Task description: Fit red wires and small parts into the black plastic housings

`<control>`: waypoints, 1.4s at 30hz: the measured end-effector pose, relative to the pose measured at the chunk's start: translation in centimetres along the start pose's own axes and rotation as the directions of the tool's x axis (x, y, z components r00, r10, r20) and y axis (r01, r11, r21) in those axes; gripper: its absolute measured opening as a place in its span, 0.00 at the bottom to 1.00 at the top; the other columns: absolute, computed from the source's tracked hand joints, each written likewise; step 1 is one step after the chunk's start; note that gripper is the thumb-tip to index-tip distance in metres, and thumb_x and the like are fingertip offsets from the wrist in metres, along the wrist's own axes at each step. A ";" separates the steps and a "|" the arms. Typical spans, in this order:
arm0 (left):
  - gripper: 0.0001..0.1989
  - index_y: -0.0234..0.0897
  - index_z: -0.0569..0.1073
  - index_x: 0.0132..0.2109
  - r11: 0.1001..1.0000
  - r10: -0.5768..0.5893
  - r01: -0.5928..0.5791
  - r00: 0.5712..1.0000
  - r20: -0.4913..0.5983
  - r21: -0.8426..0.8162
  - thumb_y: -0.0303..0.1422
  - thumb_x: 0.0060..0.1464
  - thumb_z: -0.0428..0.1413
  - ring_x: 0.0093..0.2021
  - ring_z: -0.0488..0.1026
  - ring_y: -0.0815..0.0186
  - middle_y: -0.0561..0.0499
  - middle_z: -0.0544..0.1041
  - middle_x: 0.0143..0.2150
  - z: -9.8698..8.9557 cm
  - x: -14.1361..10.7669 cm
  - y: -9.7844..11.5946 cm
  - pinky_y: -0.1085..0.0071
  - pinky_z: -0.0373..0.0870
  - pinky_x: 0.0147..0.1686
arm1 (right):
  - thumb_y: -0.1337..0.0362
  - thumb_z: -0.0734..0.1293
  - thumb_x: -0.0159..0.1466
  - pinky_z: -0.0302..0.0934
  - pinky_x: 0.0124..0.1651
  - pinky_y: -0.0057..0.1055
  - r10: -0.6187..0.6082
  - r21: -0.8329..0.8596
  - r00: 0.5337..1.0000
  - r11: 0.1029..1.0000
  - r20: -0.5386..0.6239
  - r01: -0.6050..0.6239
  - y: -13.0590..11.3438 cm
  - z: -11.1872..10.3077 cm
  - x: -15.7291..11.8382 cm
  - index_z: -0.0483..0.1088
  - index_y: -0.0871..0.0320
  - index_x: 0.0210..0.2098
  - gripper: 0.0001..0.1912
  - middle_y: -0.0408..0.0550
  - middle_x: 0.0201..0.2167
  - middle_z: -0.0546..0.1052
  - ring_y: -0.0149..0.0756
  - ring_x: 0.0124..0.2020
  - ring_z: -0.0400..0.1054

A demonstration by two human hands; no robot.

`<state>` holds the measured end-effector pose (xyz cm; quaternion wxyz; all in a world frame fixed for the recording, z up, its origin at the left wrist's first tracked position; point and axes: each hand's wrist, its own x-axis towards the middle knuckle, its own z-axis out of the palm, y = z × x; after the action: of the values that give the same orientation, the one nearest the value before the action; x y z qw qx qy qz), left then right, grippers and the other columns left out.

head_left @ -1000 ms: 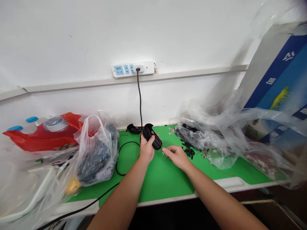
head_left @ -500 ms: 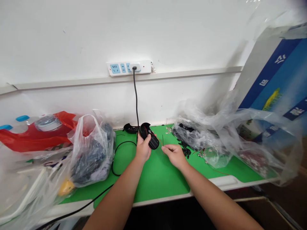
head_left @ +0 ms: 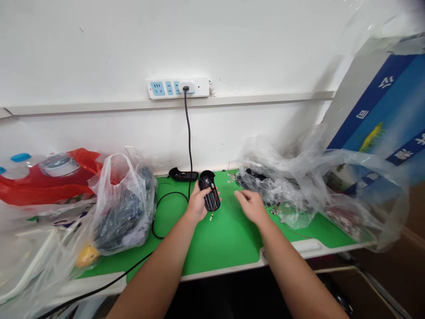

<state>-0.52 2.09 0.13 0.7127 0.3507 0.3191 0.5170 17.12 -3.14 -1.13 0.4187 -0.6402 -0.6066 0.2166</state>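
My left hand (head_left: 198, 204) grips a black ribbed plastic housing (head_left: 210, 198) upright on the green mat, with its fingers wrapped around the lower side. Thin red wires run along the housing, and a small metal terminal (head_left: 211, 216) dangles below it. My right hand (head_left: 251, 206) hovers to the right of the housing, fingers apart, holding nothing. A matching black shell (head_left: 179, 174) lies at the back of the mat, left of the housing.
A black cable (head_left: 188, 133) drops from a wall power strip (head_left: 175, 87) and loops across the green mat (head_left: 226, 243). Plastic bags (head_left: 123, 204) crowd the left, and transparent bags (head_left: 275, 190) with black parts and metal terminals (head_left: 230, 177) lie right, before a blue box (head_left: 372, 106).
My right hand has moved right, away from the housing, and its fingers have spread. The housing has turned, and its ribbed side with the red wires now faces up.
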 end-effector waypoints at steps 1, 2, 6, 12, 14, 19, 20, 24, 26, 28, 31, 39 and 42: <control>0.21 0.43 0.60 0.47 1.000 -0.014 0.014 1.000 0.004 -0.002 0.32 0.46 0.58 0.32 0.75 0.62 0.51 0.74 0.34 0.0 0.0 0.0 0.56 0.75 0.33 | 0.54 0.59 0.60 0.54 0.28 0.29 0.065 -0.120 0.996 0.990 -0.067 -0.073 0.6 -0.8 0.3 0.74 0.58 0.26 0.19 0.48 0.22 0.74 0.37 0.25 0.66; 0.20 0.43 0.60 0.47 1.000 -0.025 0.025 1.000 0.008 -0.004 0.33 0.47 0.58 0.31 0.75 0.62 0.51 0.74 0.33 0.0 0.1 -0.1 0.56 0.75 0.32 | 0.54 0.59 0.60 0.54 0.28 0.30 0.113 -0.228 0.988 0.964 -0.103 -0.134 1.1 -1.4 0.5 0.75 0.58 0.26 0.18 0.50 0.23 0.75 0.38 0.25 0.67; 0.20 0.44 0.58 0.47 0.999 -0.051 0.052 0.998 0.028 -0.010 0.33 0.47 0.56 0.31 0.76 0.61 0.52 0.73 0.33 0.0 0.2 -0.4 0.58 0.74 0.31 | 0.52 0.60 0.58 0.56 0.28 0.34 0.233 -0.487 0.969 0.840 -0.075 -0.240 2.1 -2.2 0.7 0.76 0.56 0.26 0.18 0.56 0.26 0.77 0.45 0.28 0.71; 0.21 0.44 0.57 0.46 0.997 -0.078 0.078 0.996 0.031 -0.012 0.30 0.45 0.55 0.32 0.77 0.57 0.53 0.72 0.33 0.0 0.1 -0.7 0.57 0.74 0.29 | 0.53 0.62 0.57 0.61 0.32 0.36 0.317 -0.638 0.948 0.723 -0.034 -0.265 1.4 -0.8 0.7 0.77 0.57 0.30 0.17 0.58 0.31 0.78 0.48 0.34 0.73; 0.21 0.43 0.57 0.46 0.997 -0.080 0.080 0.996 0.048 -0.008 0.30 0.45 0.56 0.32 0.77 0.55 0.52 0.73 0.33 0.0 0.0 -0.7 0.56 0.74 0.30 | 0.56 0.61 0.58 0.62 0.34 0.35 0.324 -0.669 0.945 0.694 -0.041 -0.267 1.3 -0.4 0.8 0.76 0.58 0.30 0.15 0.58 0.32 0.78 0.48 0.36 0.73; 0.21 0.41 0.61 0.45 0.997 -0.071 0.070 0.996 0.049 0.018 0.31 0.44 0.59 0.31 0.77 0.56 0.51 0.73 0.33 0.0 -0.2 -0.6 0.56 0.74 0.32 | 0.60 0.59 0.59 0.63 0.37 0.37 0.197 -0.586 0.973 0.777 -0.118 -0.229 1.4 -0.3 0.9 0.75 0.59 0.30 0.14 0.58 0.34 0.77 0.47 0.36 0.72; 0.21 0.40 0.61 0.45 0.997 -0.071 0.070 0.997 0.040 0.022 0.31 0.43 0.60 0.31 0.77 0.56 0.51 0.74 0.33 0.0 -0.3 -0.6 0.57 0.74 0.32 | 0.60 0.59 0.59 0.63 0.38 0.37 0.143 -0.519 0.977 0.830 -0.157 -0.205 1.5 -0.3 0.9 0.75 0.59 0.31 0.15 0.58 0.34 0.77 0.46 0.36 0.72; 0.20 0.38 0.64 0.43 0.997 -0.065 0.065 0.998 0.009 0.046 0.32 0.43 0.62 0.31 0.76 0.61 0.49 0.75 0.33 0.0 -0.3 -0.6 0.63 0.73 0.32 | 0.55 0.63 0.58 0.64 0.34 0.35 0.163 0.057 0.962 0.986 -0.220 -0.154 1.0 -0.7 1.4 0.73 0.61 0.29 0.15 0.52 0.25 0.76 0.40 0.28 0.70; 0.20 0.39 0.64 0.43 0.995 -0.074 0.073 0.997 0.008 0.073 0.32 0.43 0.62 0.30 0.75 0.62 0.49 0.76 0.33 0.0 -0.3 -0.5 0.66 0.72 0.29 | 0.54 0.68 0.54 0.65 0.29 0.32 0.251 0.426 0.964 0.884 -0.084 -0.193 0.0 -1.1 1.9 0.72 0.61 0.27 0.14 0.47 0.20 0.73 0.35 0.22 0.68; 0.21 0.40 0.63 0.44 0.991 -0.094 0.091 0.995 0.022 0.099 0.33 0.43 0.62 0.28 0.75 0.62 0.49 0.76 0.33 0.0 -0.4 -0.4 0.67 0.71 0.27 | 0.59 0.74 0.48 0.66 0.27 0.29 0.247 0.659 0.962 0.705 0.118 -0.262 -1.3 -1.6 2.6 0.72 0.61 0.27 0.13 0.43 0.21 0.73 0.31 0.21 0.68; 0.22 0.41 0.61 0.45 0.988 -0.107 0.103 0.994 0.030 0.117 0.33 0.44 0.61 0.27 0.74 0.63 0.50 0.76 0.32 0.0 -0.5 -0.2 0.67 0.71 0.25 | 0.68 0.77 0.42 0.69 0.28 0.24 0.178 0.744 0.908 0.524 0.381 -0.415 -2.7 -1.9 3.8 0.74 0.62 0.33 0.18 0.43 0.24 0.75 0.28 0.22 0.70; 0.22 0.42 0.61 0.45 0.982 -0.152 0.154 0.988 -0.026 0.112 0.32 0.42 0.60 0.24 0.73 0.65 0.54 0.74 0.29 0.4 -0.6 -0.1 0.69 0.71 0.22 | 0.71 0.76 0.47 0.71 0.36 0.21 0.097 0.783 0.815 0.233 0.572 -0.577 -0.8 1.2 4.2 0.74 0.63 0.32 0.13 0.45 0.27 0.78 0.29 0.28 0.75; 0.22 0.42 0.61 0.44 0.982 -0.150 0.153 0.988 -0.039 0.110 0.32 0.42 0.60 0.23 0.73 0.65 0.54 0.73 0.28 0.8 -0.7 -0.1 0.70 0.71 0.22 | 0.70 0.75 0.50 0.71 0.39 0.22 0.053 0.773 0.800 0.225 0.598 -0.593 -0.4 1.2 3.9 0.74 0.64 0.33 0.11 0.47 0.28 0.79 0.30 0.30 0.75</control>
<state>0.00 1.24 0.55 0.7241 0.3571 0.3843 0.4477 16.56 0.87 -0.59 0.4997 -0.3153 -0.2855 0.7546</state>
